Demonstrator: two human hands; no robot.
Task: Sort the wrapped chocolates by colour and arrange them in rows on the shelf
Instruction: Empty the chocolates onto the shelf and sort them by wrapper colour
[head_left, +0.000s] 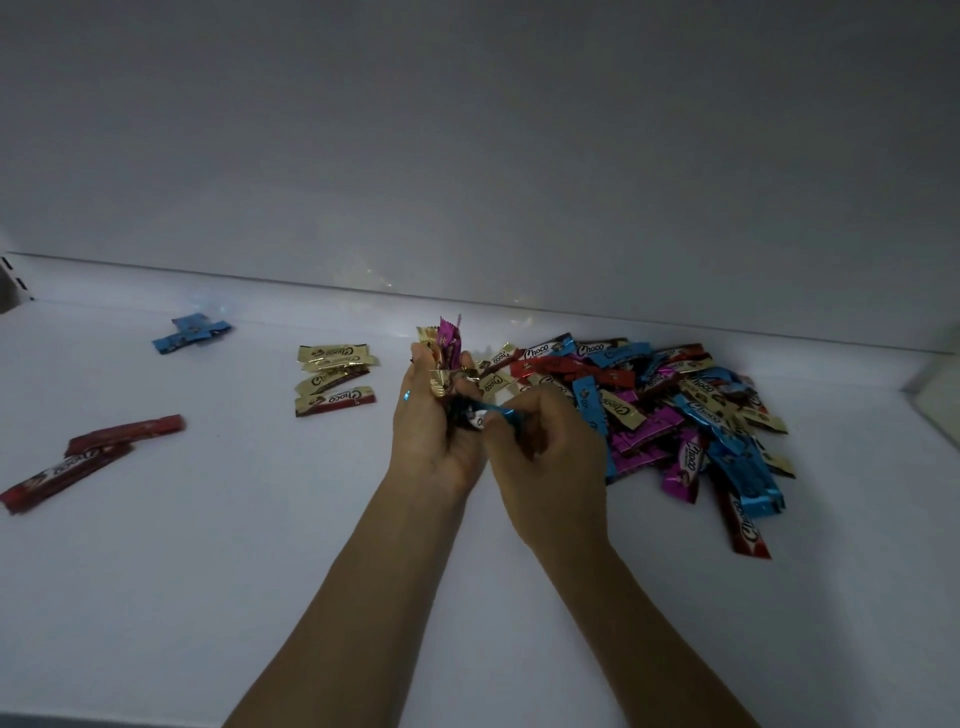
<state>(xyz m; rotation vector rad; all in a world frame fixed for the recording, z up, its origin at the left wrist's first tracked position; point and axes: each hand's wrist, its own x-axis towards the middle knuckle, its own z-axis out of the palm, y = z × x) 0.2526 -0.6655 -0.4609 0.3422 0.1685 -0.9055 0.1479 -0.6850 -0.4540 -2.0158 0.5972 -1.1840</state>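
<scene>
Just left of the mixed pile (675, 415) on the white shelf (260, 545), the person's right hand (545, 447) pinched a blue-wrapped chocolate (496, 414) by its end. The bar's long axis ran crosswise, its other end poking into the left hand (436, 426). That hand's fingers (415, 364) were curled round an upright bundle (444, 348) of gold and magenta bars. Farther left of the pile lay the gold group (335, 379), beyond it the blue group (192, 332) near the back wall, and farthest from the pile the red group (93, 457). I judged the blue bar was bound for the blue group, a long reach leftward. The left hand was nearer but full. "Choco" read clearly on many wrappers, and the smaller print was too blurred to make out.
</scene>
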